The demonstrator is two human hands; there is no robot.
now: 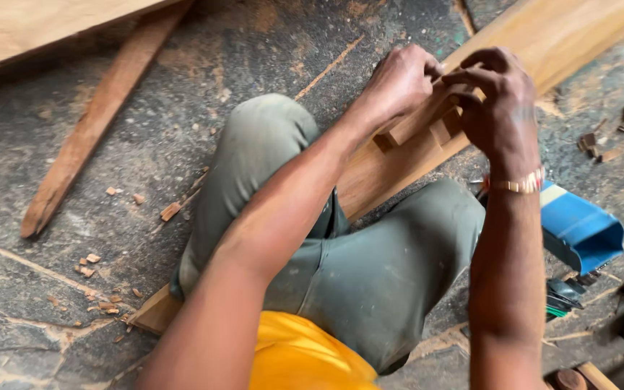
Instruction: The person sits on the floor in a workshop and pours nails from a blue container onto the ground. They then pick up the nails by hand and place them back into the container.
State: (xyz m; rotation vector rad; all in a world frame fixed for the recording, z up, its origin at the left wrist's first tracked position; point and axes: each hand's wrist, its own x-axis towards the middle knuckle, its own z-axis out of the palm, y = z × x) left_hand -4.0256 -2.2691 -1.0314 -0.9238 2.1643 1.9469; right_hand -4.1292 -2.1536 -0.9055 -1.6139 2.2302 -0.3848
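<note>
Small block (pixel 427 119) being fitted into plank (pixel 391 170) notch, pinched by left hand (pixel 399 79) and right hand (pixel 500 101); firm seating pressure judged needed next.

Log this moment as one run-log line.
left hand: grips small wood block | right hand: grips same block | block on long plank | posture: sits astride plank

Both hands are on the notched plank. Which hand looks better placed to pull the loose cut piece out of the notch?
Probably the right hand: its fingertips curl directly over the cut piece in the plank. The left hand rests beside it, steadying.
</note>
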